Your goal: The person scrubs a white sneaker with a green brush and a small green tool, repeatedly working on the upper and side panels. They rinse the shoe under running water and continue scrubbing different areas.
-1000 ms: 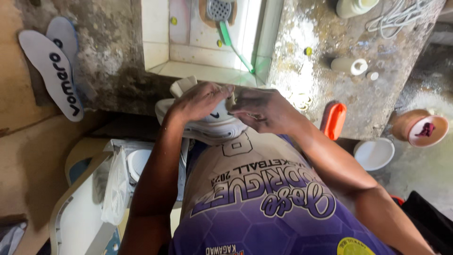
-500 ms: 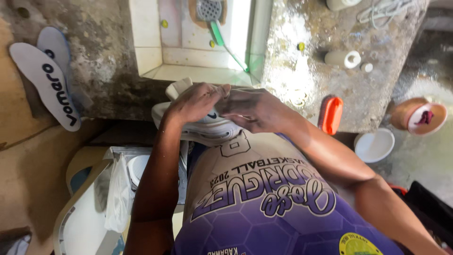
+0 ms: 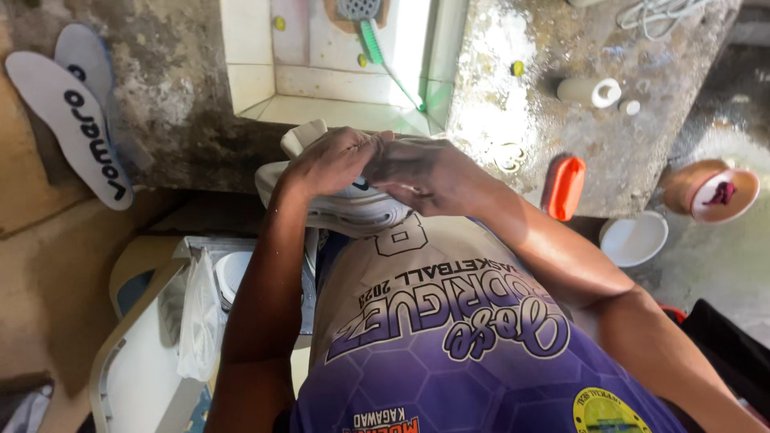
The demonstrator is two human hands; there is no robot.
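I saw both hands closed on a white sneaker (image 3: pixel 341 204) held against the waist, at the near edge of the tiled sink (image 3: pixel 337 112): left hand (image 3: pixel 333 160) gripping its top, right hand (image 3: pixel 429 172) clasping beside. Handling the shoe seemed underway; scrubbing would call for the green brush (image 3: pixel 385 52).

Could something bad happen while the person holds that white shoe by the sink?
Maybe. Both hands, left hand and right hand, hold the white shoe at the edge of the sink, so it might slip in. The stone counter looks wet and shiny, so the orange brush near its edge could slide off. The green toothbrush leans inside the sink and might tip over.
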